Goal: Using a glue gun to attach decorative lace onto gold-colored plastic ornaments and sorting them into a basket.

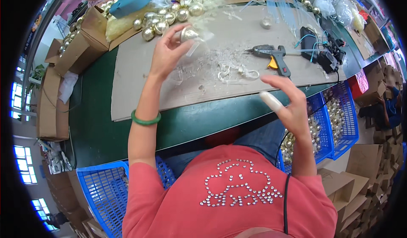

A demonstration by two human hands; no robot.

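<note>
My left hand [166, 54], a green bangle [146, 118] on its forearm, grips a shiny pale-gold ball ornament [189, 34] between thumb and fingers. The ball is over the cardboard sheet [144, 85]. My right hand [294, 106] hovers by the sheet's near edge, with thumb and fingers apart and nothing between them. A white cover [271, 101] wraps its thumb. Nearest to that hand lies a glue gun [274, 57] with an orange trigger. Left of the gun are clear plastic loops [237, 72] and scattered glue scraps.
More gold balls [161, 21] lie at the back, beside a blue plastic piece [133, 1]. Black power adapters [308, 44] with cables sit at right. Blue baskets [347, 123] of balls stand below the table's right side; another blue basket [101, 191] is at lower left.
</note>
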